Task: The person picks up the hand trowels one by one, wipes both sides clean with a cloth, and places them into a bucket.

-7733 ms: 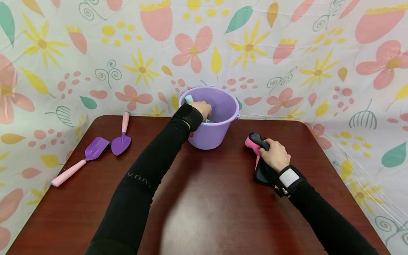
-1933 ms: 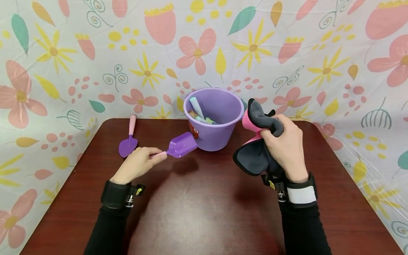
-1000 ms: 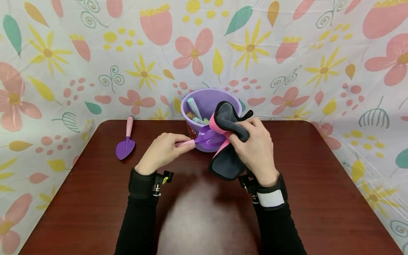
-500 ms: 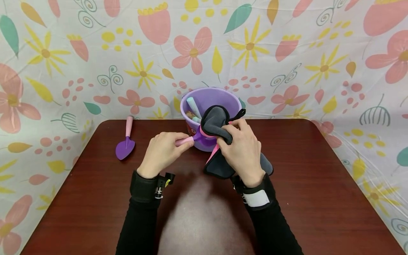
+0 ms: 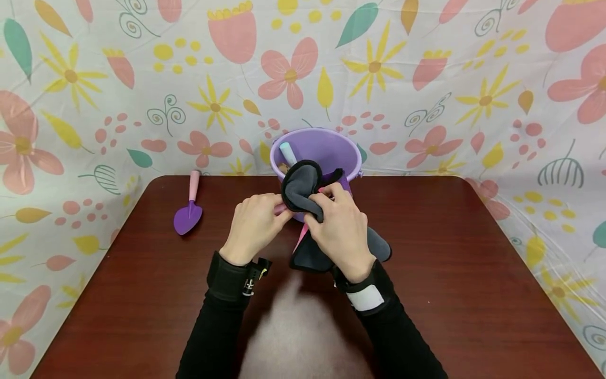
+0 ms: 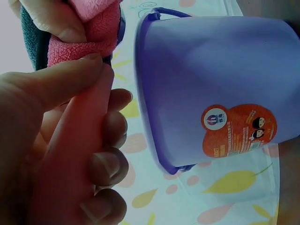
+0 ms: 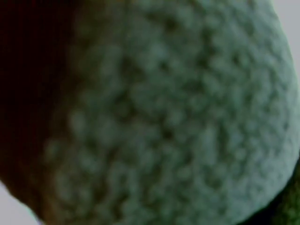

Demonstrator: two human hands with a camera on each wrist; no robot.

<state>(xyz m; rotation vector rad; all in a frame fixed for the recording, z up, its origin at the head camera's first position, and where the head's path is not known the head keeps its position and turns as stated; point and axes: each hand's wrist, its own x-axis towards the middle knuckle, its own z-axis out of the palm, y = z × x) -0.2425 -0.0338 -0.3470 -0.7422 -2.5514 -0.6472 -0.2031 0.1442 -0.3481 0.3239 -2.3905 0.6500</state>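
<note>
Cloth over the scoop, in front of the bucket

Our left hand (image 5: 253, 223) pinches the pink handle (image 6: 70, 159) of the purple scoop — its blade is now hidden under the grey-and-pink cloth (image 5: 303, 184) that our right hand (image 5: 341, 231) clenches around it, where a second ago the blade still showed. Both are held just above the table (image 5: 142, 295), close before the purple bucket (image 5: 331, 152); we judge the wiping has begun. A second purple trowel (image 5: 188, 210) lies well to the left.
</note>
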